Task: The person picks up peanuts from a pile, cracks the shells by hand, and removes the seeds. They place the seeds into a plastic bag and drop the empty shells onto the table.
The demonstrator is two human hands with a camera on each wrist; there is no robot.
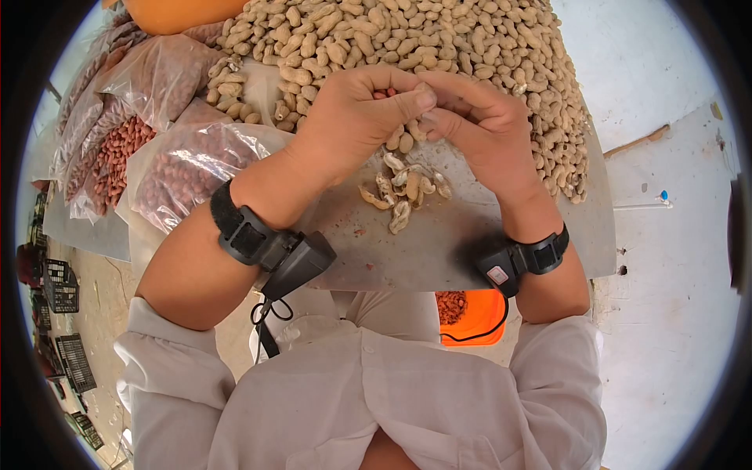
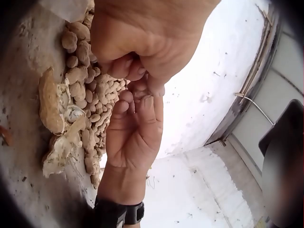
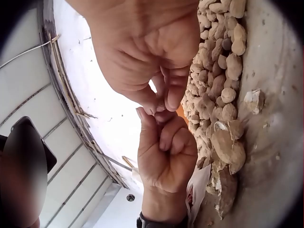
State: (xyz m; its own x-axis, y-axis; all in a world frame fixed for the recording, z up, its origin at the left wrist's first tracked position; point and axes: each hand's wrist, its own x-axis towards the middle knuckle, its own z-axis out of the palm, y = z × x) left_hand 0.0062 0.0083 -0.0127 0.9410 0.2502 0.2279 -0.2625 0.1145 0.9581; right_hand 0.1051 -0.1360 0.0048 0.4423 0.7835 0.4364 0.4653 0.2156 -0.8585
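Red peanut kernels [image 1: 384, 93] show inside the curled fingers of the left hand [image 1: 348, 113]. Its thumb and forefinger meet the fingertips of the right hand [image 1: 489, 133] above the table. Between both hands' fingertips, a small reddish piece [image 3: 164, 115], seemingly a peanut, is pinched in the right wrist view; the fingers cover most of it. Empty, split shells [image 1: 399, 192] lie on the tabletop [image 1: 368, 254] below the hands, also seen as broken shells [image 2: 54, 109] in the left wrist view. Behind the hands rises a large heap of unshelled peanuts [image 1: 439, 39].
Plastic bags of red kernels [image 1: 184, 168] stand at the left, beside loose kernels [image 1: 121, 157]. An orange object [image 1: 180, 12] is at the top left. Below the table's near edge is an orange container [image 1: 482, 317] with reddish contents. Dark crates [image 1: 74, 360] stand on the floor at far left.
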